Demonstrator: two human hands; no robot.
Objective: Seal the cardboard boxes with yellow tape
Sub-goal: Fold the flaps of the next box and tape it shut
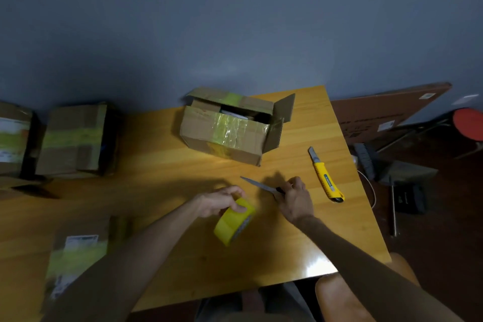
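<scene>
My left hand [219,201] grips the top of a yellow tape roll [234,221] standing on edge on the wooden table [156,165]. To its right, my right hand [295,198] holds a knife [257,185] by its dark handle, blade pointing up-left just above the tabletop. Behind them sits a cardboard box [230,131] with its top flaps open and old yellowish tape across the front. Two taped boxes [73,138] stand at the left, the far one [14,138] cut off by the frame edge. Another taped box [78,256] lies at the near left.
A yellow utility cutter [325,178] lies on the table right of the knife. Beyond the table's right edge are a brush and dustpan [386,167], a red stool [469,123] and a flat brown carton [386,112] leaning at the wall. A wooden chair seat [347,298] is below right.
</scene>
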